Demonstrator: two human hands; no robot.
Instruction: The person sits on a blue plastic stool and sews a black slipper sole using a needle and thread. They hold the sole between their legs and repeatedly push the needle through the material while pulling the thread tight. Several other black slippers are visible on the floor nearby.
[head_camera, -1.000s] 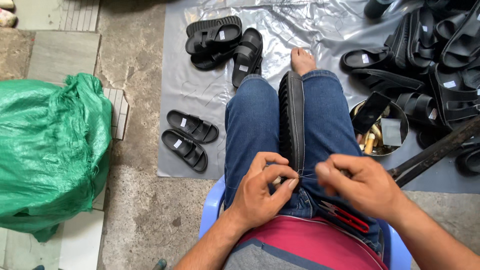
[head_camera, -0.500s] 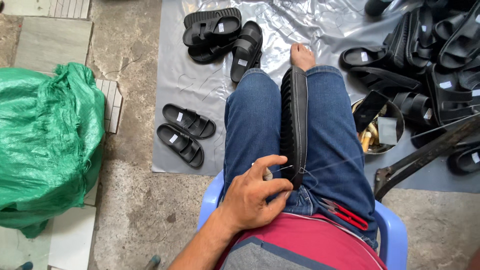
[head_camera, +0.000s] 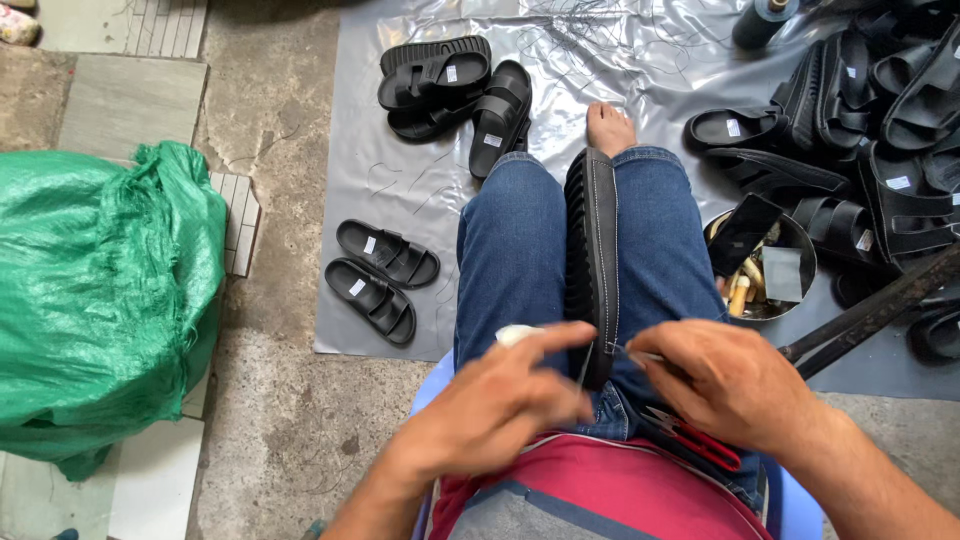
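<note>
Right hand (head_camera: 735, 385) back at sole (head_camera: 592, 265), pinching needle; left hand (head_camera: 500, 400) fingers pressed on sole.

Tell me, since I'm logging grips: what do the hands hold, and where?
Both hands, left hand and right hand, meet at the near end of the black sandal sole; exact grip unclear.

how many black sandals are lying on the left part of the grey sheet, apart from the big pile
5: a pair lying side by side near the sheet's left edge, and a cluster of three further up. More may be hidden beneath.
</note>
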